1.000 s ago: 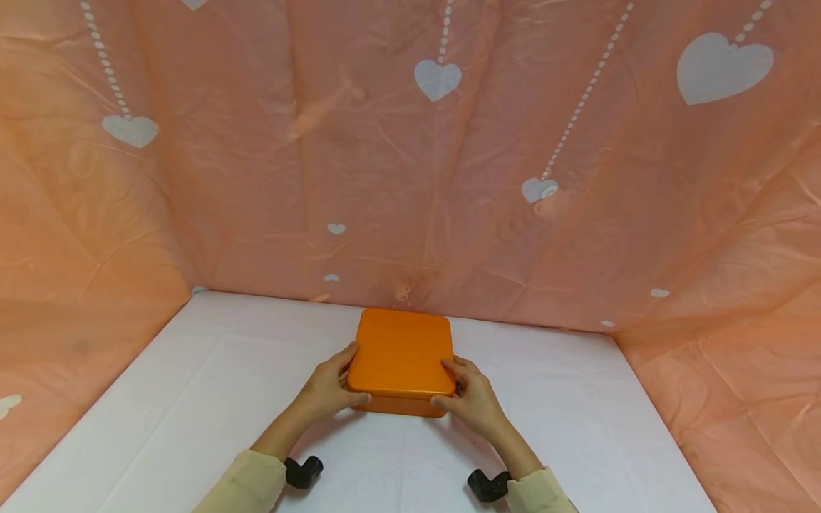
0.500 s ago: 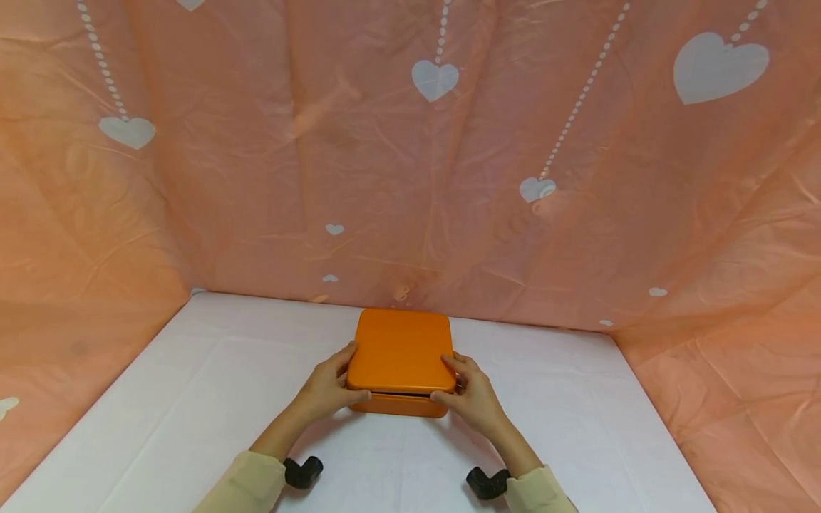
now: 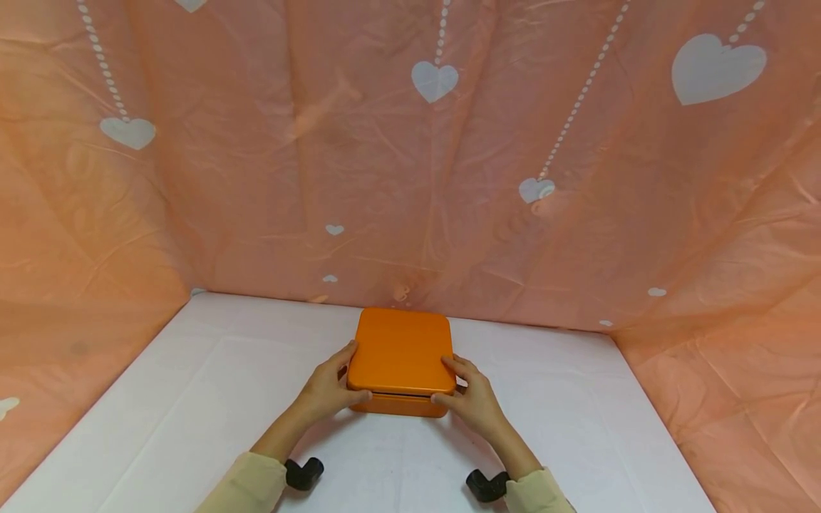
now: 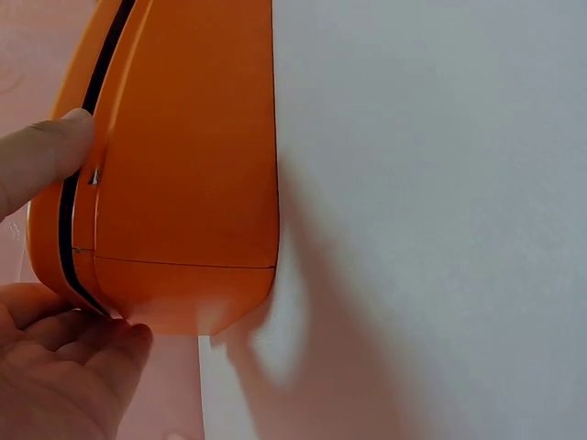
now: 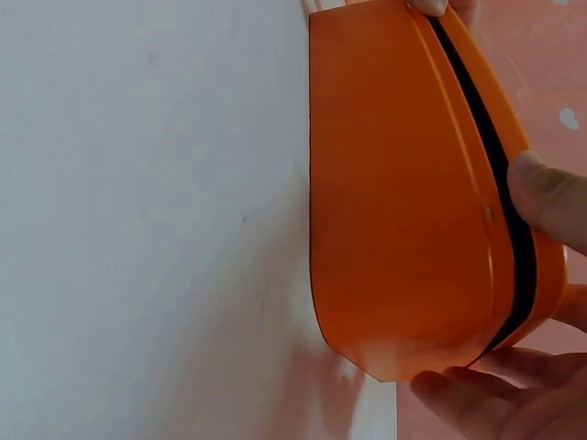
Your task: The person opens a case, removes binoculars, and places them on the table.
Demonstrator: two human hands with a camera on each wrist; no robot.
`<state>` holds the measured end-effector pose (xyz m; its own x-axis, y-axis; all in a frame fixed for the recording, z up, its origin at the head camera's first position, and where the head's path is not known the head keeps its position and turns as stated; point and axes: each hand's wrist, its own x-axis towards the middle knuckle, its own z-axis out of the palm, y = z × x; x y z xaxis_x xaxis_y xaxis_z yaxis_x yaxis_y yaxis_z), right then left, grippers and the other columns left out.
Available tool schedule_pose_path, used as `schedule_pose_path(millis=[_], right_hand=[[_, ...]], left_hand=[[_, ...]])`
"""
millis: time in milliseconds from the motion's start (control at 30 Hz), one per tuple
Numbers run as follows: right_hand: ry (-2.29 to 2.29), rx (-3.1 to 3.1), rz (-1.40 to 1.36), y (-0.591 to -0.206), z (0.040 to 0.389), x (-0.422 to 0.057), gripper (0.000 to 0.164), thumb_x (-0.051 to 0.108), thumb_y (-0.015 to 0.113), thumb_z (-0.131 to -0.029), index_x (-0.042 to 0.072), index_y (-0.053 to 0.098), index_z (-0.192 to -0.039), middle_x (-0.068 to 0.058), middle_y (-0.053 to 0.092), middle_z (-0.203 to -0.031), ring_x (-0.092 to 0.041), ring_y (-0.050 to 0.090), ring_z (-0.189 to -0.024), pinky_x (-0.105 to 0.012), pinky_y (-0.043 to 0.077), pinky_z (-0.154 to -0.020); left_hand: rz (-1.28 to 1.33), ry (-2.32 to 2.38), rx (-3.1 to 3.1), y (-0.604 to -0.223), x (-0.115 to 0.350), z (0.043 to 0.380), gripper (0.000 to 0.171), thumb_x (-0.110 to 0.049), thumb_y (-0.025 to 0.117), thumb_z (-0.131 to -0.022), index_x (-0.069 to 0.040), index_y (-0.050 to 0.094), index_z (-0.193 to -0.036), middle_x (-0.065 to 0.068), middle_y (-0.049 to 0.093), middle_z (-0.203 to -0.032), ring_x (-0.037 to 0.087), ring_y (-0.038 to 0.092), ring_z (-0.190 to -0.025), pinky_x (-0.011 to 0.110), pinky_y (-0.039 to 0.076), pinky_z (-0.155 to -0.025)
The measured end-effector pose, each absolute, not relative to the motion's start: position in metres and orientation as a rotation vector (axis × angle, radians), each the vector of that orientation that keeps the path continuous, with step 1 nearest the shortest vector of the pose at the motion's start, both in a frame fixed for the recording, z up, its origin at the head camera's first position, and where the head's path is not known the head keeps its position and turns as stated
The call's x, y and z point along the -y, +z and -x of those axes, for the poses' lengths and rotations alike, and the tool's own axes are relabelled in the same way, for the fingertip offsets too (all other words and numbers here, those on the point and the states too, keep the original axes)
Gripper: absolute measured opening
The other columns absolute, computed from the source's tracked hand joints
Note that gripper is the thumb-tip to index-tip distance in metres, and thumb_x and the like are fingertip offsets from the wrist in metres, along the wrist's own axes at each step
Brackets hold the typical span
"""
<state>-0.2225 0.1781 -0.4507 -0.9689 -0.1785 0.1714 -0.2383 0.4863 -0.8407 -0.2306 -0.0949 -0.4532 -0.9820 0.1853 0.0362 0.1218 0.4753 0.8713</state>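
Observation:
An orange rectangular tin box stands at the far edge of the table, its lid (image 3: 403, 349) raised a little off the base (image 3: 400, 405) along the near side. A dark gap (image 4: 66, 215) between the two runs around the corner in the left wrist view. My left hand (image 3: 326, 388) holds the lid's left side, thumb (image 4: 50, 156) on the front rim and fingers around the corner. At the right side my right hand (image 3: 476, 400) holds the lid likewise, its thumb (image 5: 550, 202) on the rim and its fingers (image 5: 486, 390) low at the corner. The inside is hidden.
White cloth (image 3: 192, 413) covers the table. Directly behind the box rises a pinkish-orange curtain (image 3: 385, 178) with white hearts, and similar curtains hang on both sides. A black wrist camera mount (image 3: 304, 473) sits under the left wrist, another one (image 3: 487, 485) under the right.
One second ago the lid sat down on the base. Its near edge then came up, and a dark slit opened along the front. Both hands have stayed nearly in place.

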Motion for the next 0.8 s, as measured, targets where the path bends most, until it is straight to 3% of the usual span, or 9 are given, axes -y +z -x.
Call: schedule_pose_path(millis=[300,800], right_hand=[[1.404,2.667,-0.385,-0.446,0.222,-0.18,0.067,0.013,0.082,-0.075,0.0,0.054,-0.135,-0.021,0.046,-0.144,-0.039,0.047,-0.131,-0.05,0.044,-0.103],[1.433,2.598,-0.404,-0.438,0.221,-0.176,0.068,0.008,0.082,-0.073,-0.001,0.054,-0.135,-0.022,0.043,-0.146,-0.039,0.043,-0.135,-0.052,0.04,-0.107]], left_hand=[[-0.317,1.572,-2.635,-0.451,0.094,0.232,0.097,-0.011,0.082,-0.074,-0.001,0.025,-0.151,0.015,0.022,-0.159,0.034,0.03,-0.144,0.045,0.032,-0.114],[-0.35,1.561,-2.672,-0.442,0.096,0.23,0.099,-0.012,0.082,-0.075,-0.004,0.021,-0.153,0.013,0.019,-0.161,0.032,0.031,-0.144,0.043,0.03,-0.114]])
